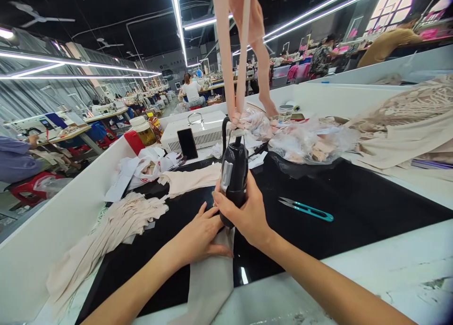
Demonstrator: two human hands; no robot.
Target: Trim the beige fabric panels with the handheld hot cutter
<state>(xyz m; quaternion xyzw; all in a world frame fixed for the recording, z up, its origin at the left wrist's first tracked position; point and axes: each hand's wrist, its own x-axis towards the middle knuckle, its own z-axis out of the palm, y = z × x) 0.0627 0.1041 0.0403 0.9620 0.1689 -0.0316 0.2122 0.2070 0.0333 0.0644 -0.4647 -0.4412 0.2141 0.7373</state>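
My right hand point(249, 214) is wrapped around a black corded handheld power tool point(234, 174), held upright with its lower end at a strip of beige fabric point(212, 278). The tool's working tip is hidden. Peach fabric straps point(231, 56) run from above down to its top. My left hand point(200, 237) lies on the strip with fingers spread, close beside the tool's base. Beneath is a glossy black work surface point(269, 249). Teal thread snips point(307, 209) rest to the right of my right hand. A flat beige piece point(193, 179) lies beyond my left hand.
Left stands a pile of beige fabric pieces point(116, 226) along the white side wall point(46, 254). At the back are a phone point(187, 144), a white vented box point(208, 135) and plastic bags point(311, 141). More beige fabric point(399, 136) is heaped at right. Several people sit farther off.
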